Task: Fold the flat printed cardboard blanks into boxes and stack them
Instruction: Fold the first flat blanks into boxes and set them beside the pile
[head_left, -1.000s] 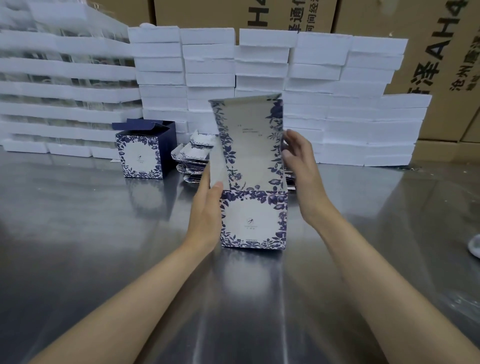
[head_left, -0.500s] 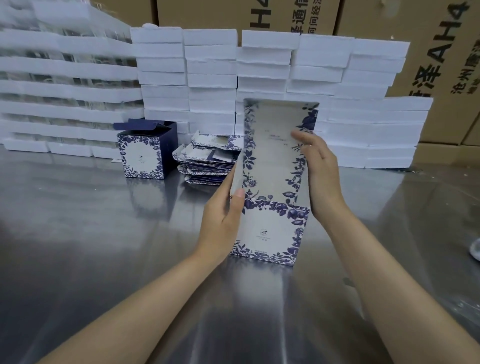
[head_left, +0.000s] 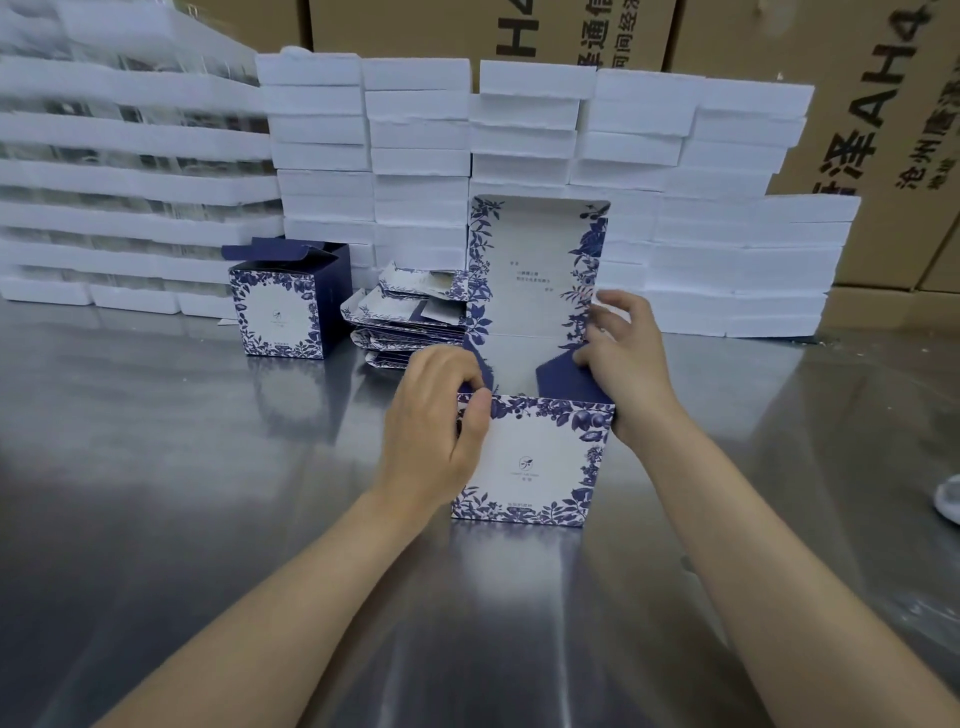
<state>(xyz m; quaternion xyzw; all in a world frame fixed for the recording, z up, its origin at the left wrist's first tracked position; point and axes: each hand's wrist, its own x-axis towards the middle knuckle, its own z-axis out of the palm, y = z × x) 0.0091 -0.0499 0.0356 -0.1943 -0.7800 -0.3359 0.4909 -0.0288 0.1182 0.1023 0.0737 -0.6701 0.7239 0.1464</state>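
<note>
Nearest to us, our two forearms reach out over the brushed steel desk (head_left: 156, 467), whose sheen mirrors everything standing on it. Between our hands stands the box (head_left: 535, 462), upright on the desk, its white front face printed with blue flowers and its tall lid panel raised at the back. Our left hand (head_left: 436, 431) pinches the box's upper left corner, thumb on the front face and fingers curled over a navy side flap. Our right hand (head_left: 623, 358) grips the right side, its fingers pressing the other navy flap (head_left: 566, 379) inward while the heel of the hand steadies the wall.

We judge this card to be light, thin and stiff along its creases, so it should fold cleanly yet dent if squeezed; holding it at the corners and flap edges looks wisest, and the smooth steel may let it slide.

Further back lies a loose pile of flat blanks (head_left: 410, 322), fanned and uneven. To its left a finished box (head_left: 285, 306) stands with its navy top flaps open. Behind these rise stacks of white foam trays (head_left: 415, 130), rough-edged, and brown shipping cartons (head_left: 857, 130).
</note>
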